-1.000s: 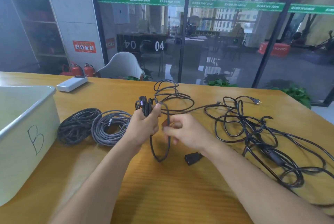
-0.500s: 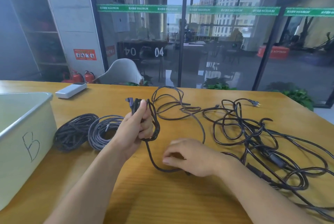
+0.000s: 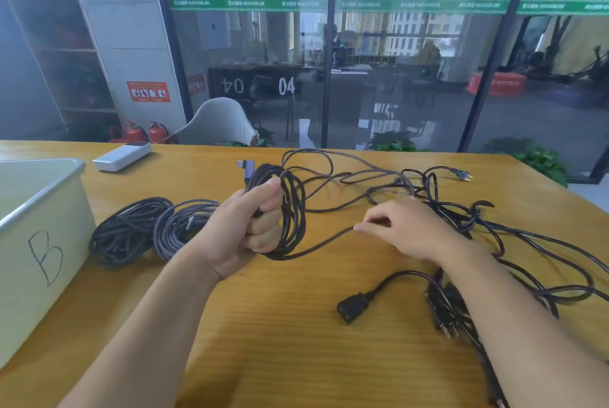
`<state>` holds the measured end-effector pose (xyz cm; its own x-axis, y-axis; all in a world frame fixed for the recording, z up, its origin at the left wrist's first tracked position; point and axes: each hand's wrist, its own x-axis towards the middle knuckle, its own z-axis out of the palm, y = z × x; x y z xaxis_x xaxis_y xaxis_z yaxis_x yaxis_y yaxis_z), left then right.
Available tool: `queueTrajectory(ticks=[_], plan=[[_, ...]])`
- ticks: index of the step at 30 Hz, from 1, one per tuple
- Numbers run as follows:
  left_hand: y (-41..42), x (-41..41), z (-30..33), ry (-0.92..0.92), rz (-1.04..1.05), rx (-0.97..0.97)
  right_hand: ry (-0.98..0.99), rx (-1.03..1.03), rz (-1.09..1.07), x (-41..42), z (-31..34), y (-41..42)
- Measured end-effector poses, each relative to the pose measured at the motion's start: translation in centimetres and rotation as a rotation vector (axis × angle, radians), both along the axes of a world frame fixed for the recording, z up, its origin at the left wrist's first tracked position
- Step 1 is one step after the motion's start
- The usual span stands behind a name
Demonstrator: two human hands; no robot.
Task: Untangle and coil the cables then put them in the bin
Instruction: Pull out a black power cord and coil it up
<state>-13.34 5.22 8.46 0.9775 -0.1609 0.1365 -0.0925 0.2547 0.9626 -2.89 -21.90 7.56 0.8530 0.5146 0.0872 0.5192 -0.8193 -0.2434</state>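
Left hand (image 3: 245, 229) fist tight round braided cable (image 3: 291, 210) loops, plug poking out top. Right hand (image 3: 403, 229) pinching same cable's loose run, right of coil. Bin (image 3: 43, 183) far left, black tangle (image 3: 461, 219) behind right hand.

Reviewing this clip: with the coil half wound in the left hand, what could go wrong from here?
1. The braided cable that the right hand pinches runs on into the black tangle; pulling may tighten a knot or drag the pile.
2. The left hand grips several loops; a loosened grip could spill them.
3. The two finished coils lie beside the bin, not in it, and might be forgotten.
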Motion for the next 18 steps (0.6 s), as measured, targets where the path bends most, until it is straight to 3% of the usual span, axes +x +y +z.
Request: queueTrajectory(ticks=[5,8,10,15,18], plan=[[-3.0,-0.2,-0.6,0.015,-0.165,0.26,-0.372,0.147,-0.126,-1.2,0.2,2.6],[-4.1,-0.3,-0.9,0.003,-0.144,0.421,-0.392,0.409,-0.098,-2.4,0.0,4.5],[-4.3,-0.2,-1.1,-0.008,-0.123,0.478,-0.275,0.591,-0.077,-2.8,-0.2,5.3],[-4.6,0.0,-1.3,-0.03,-0.038,0.534,0.279,0.953,-0.003,-3.9,0.9,5.8],[-4.6,0.3,-1.8,-0.024,0.058,0.543,0.318,0.888,0.045,-4.8,1.5,5.6]])
